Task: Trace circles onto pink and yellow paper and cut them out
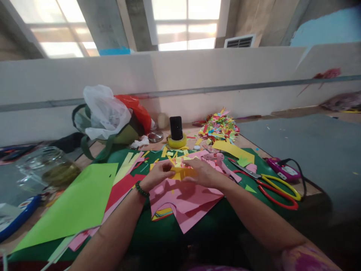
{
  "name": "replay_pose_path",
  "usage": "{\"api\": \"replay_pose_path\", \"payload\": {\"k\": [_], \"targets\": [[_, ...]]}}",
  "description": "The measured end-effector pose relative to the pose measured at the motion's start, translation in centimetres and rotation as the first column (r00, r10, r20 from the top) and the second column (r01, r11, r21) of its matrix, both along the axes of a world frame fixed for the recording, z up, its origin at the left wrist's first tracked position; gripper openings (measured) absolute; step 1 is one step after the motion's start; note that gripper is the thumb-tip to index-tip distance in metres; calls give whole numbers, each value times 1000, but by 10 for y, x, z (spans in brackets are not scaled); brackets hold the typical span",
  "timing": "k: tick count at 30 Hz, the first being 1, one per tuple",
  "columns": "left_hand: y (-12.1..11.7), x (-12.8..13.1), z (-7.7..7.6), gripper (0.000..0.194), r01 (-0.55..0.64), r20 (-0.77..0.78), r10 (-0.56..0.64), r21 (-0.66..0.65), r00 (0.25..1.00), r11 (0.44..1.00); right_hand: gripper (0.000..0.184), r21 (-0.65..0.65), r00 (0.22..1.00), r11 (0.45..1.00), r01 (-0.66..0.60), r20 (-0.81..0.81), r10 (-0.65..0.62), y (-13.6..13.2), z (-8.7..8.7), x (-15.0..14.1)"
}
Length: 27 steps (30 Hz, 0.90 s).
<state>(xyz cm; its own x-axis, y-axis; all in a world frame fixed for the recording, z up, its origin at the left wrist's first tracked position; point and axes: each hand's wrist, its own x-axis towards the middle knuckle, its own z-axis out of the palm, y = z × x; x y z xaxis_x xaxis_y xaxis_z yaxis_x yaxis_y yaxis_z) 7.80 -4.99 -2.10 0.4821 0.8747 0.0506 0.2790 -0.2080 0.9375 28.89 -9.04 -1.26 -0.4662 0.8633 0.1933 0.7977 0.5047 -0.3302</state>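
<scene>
Both my hands meet over the middle of the green-covered table, on a small folded piece of yellow paper [180, 173]. My left hand [160, 174], with a dark green bead bracelet at the wrist, pinches the paper's left end between thumb and fingers. My right hand [203, 172] has its fingers closed on the other end, its fingertips partly hidden. Under them lies a large pink sheet [188, 205] with cut edges. Small yellow scraps [179, 162] are heaped just beyond the hands. A pink glue gun [213, 156] lies close behind my right hand.
Large scissors [265, 182] with red and yellow handles lie at the right, near a purple device [283, 169] with a cord. A phone [176, 128] stands in a yellow tape roll [177, 142]. Light green sheets [73, 199] cover the left; a glass jug [50, 169] stands beyond.
</scene>
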Motion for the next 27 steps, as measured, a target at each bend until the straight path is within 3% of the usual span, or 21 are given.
{"api": "replay_pose_path", "payload": {"k": [3, 6, 9, 16, 19, 23, 27], "targets": [[1, -3, 5, 23, -73, 106, 72, 9, 992, 997, 40, 1, 993, 998, 56, -102, -55, 10, -11, 7], [1, -7, 9, 20, -153, 192, 150, 4, 970, 988, 32, 3, 982, 994, 109, -154, -107, 16, -16, 11], [2, -13, 12, 21, -231, 277, 225, -13, 934, 973, 34, 25, 977, 990, 135, -172, -129, 16, -17, 11], [2, -16, 16, 36, -320, 399, 331, -95, 855, 943, 69, -26, 999, 999, 39, -29, -39, 8, -16, 3], [1, -17, 18, 37, -338, 439, 355, -119, 825, 934, 63, -37, 997, 997, 68, 46, -67, 4, -15, 4], [1, -24, 25, 33, -363, 525, 381, -143, 761, 921, 55, -39, 974, 978, 204, 105, -199, 0, -12, 12], [4, -34, 30, 27, -387, 619, 405, -173, 672, 906, 40, -20, 949, 950, 312, 54, -310, 1, -5, 19]]}}
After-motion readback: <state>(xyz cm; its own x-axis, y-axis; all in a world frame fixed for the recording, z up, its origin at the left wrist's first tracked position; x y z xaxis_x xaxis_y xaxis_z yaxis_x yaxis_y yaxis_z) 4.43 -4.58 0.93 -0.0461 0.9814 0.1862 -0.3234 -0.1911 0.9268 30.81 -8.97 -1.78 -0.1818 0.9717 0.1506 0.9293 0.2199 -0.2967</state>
